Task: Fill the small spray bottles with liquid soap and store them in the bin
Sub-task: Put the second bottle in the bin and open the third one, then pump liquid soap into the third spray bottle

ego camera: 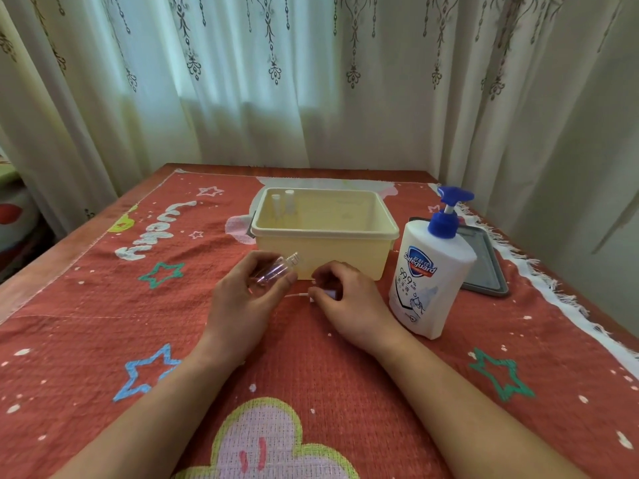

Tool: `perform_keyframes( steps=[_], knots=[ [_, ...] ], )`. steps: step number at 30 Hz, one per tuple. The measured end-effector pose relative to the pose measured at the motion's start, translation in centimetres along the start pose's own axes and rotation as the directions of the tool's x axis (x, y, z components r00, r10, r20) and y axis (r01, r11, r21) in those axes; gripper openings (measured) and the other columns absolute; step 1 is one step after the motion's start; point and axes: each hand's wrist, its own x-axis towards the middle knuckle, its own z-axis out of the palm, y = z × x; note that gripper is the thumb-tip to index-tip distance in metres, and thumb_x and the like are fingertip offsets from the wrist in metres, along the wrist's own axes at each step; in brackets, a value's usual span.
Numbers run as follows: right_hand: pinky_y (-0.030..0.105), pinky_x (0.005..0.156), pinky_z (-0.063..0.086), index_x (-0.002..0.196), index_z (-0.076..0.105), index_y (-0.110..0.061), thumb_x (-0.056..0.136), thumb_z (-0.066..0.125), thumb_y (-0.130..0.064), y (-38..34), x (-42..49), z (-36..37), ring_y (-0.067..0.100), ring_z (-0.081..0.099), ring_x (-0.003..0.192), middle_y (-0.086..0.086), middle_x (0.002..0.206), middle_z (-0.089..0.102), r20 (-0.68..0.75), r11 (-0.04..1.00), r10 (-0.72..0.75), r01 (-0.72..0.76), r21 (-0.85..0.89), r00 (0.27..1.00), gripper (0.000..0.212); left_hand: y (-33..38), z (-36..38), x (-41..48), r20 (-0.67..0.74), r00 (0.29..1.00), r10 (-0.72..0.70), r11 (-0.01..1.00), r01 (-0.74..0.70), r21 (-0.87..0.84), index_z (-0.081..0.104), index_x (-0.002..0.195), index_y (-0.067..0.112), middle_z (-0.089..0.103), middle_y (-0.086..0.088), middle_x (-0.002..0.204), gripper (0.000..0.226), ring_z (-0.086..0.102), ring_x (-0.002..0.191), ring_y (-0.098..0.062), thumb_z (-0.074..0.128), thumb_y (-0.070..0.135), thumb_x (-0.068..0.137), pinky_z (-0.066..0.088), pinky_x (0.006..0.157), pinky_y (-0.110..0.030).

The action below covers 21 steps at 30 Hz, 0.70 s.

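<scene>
**Bench** [45, 267]: covered by a red patterned cloth [311, 375]. Its far edge meets the curtain [311, 98] across mid-frame, and the cloth's white fringe runs along the right edge. There is open cloth at the left of the frame and across the lower half, around both forearms.

**Bin** [321, 250]: cream, at centre. Two white-capped bottles [283, 202] stand in its far-left corner.

**Soap bottle** [428, 288]: white with a blue pump, just right of the bin. A grey tray [484, 261] lies behind it.

**Left hand** [238, 305]: centre, just before the bin. The fingers [254, 260] and thumb curl round a clear small spray bottle [273, 271], which is uncapped and tilted, its neck toward the upper right.

**Right hand** [349, 299]: beside the left. The fingers [325, 274] are bent, pinching the spray head [330, 293] against the cloth, with its thin tube pointing left.
</scene>
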Motion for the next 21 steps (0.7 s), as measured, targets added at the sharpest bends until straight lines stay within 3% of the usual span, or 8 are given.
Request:
perform_keyframes(
  steps=[6,11,17,21],
  knots=[
    [0.020,0.089,0.050,0.106,0.067,-0.015,0.093,0.064,-0.014,-2.2,-1.0,-2.1,0.004,0.062,0.100,-0.005,0.103,0.069,-0.208,0.984,-0.148,0.165,0.070,0.967,0.014,1.6,0.4,-0.8,0.019,0.998,0.061,0.998,-0.061,-0.019,0.066,0.103,0.023,0.071,0.009,0.090,0.020,0.065,0.080,-0.003,0.073,0.031,0.087,0.046,0.070,-0.011],
    [0.030,0.087,0.054,0.107,0.064,-0.014,0.093,0.061,-0.011,-3.2,-1.0,-2.9,0.008,0.063,0.100,-0.003,0.102,0.069,-0.282,0.966,-0.236,0.256,0.038,0.930,0.014,2.7,0.8,-1.3,-0.022,0.998,0.054,0.996,-0.055,-0.069,0.064,0.100,0.032,0.070,0.011,0.085,0.020,0.064,0.075,-0.008,0.064,0.046,0.086,0.048,0.065,-0.023],
    [0.022,0.087,0.051,0.105,0.067,-0.013,0.093,0.061,-0.008,-6.8,-1.0,-6.4,0.007,0.062,0.098,-0.002,0.101,0.070,-0.355,0.941,-0.313,0.339,0.011,0.881,0.014,5.8,2.2,-1.3,-0.016,0.996,0.091,0.969,-0.092,-0.230,0.065,0.103,0.029,0.069,0.001,0.087,0.015,0.065,0.080,-0.023,0.063,0.037,0.091,0.052,0.071,-0.041],
    [0.023,0.084,0.050,0.099,0.068,-0.010,0.092,0.059,-0.005,-9.2,-0.2,-11.4,0.008,0.064,0.092,-0.002,0.095,0.070,-0.419,0.901,-0.404,0.432,-0.030,0.813,0.012,8.6,3.9,-0.9,0.008,0.989,0.145,0.959,-0.138,-0.248,0.063,0.102,0.026,0.065,0.007,0.079,0.018,0.059,0.068,-0.009,0.062,0.040,0.092,0.047,0.061,-0.024]
  ],
)
